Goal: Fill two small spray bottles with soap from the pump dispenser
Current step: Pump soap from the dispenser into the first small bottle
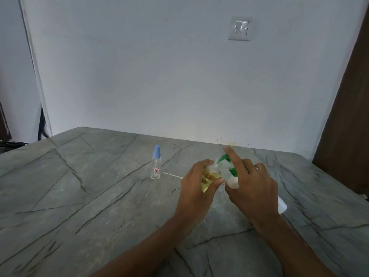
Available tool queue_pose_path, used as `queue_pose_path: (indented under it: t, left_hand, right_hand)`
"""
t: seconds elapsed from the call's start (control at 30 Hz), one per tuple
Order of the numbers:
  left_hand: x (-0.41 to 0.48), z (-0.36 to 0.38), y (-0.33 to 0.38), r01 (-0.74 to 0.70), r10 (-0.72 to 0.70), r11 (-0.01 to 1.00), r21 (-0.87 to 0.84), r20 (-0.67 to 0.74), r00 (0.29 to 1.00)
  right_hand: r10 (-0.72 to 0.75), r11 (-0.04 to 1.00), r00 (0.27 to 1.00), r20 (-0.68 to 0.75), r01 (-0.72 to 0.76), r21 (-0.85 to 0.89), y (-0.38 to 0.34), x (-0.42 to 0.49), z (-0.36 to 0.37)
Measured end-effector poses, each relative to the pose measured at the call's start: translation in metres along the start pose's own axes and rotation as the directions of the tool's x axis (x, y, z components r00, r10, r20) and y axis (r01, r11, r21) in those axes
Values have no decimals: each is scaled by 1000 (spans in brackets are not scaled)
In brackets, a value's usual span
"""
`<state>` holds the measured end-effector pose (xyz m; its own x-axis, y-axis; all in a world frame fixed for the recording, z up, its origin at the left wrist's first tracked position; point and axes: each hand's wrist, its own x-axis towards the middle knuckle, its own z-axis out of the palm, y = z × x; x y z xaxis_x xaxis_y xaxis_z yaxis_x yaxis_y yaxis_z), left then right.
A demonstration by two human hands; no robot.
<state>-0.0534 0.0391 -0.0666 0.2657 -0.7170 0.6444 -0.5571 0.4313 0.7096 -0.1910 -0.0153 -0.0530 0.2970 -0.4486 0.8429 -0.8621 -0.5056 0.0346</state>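
My left hand [196, 183] grips a small clear spray bottle [209, 178] with yellow soap inside and its neck uncapped. My right hand [252, 187] holds the white pump dispenser [234, 182], tilted, with the index finger stretched over its green pump head [226, 159]. The green spout points at the open neck of the held bottle. A second small clear spray bottle [156, 166] with a blue cap and a white label stands upright on the table to the left, apart from both hands. It looks empty.
A thin white dip tube [173, 175] lies on the grey marble table [79, 196] between the standing bottle and my left hand. A white wall with a switch plate [241, 28] rises behind the table. A dark wooden panel [347, 116] stands at the right.
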Motion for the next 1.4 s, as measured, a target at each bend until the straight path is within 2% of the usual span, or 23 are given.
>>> queue_pose_path:
  t: [0.23, 0.53, 0.83, 1.4]
  left_hand:
    - [1, 0, -2, 6, -6, 1000, -16, -6, 1000]
    - [-1, 1, -2, -14, 14, 999, -30, -4, 1000]
    - [-3, 4, 0, -31, 32, 999, -24, 17, 999]
    - [0, 2, -4, 25, -26, 999, -40, -16, 1000]
  right_hand:
    - [-4, 1000, 999, 36, 4, -3, 2, 1, 2]
    - [-1, 1000, 1000, 8, 1, -25, 3, 2, 5]
    - [19, 999, 1000, -7, -18, 44, 4, 3, 7]
    - [-10, 1000, 1000, 0, 10, 26, 2, 2, 5]
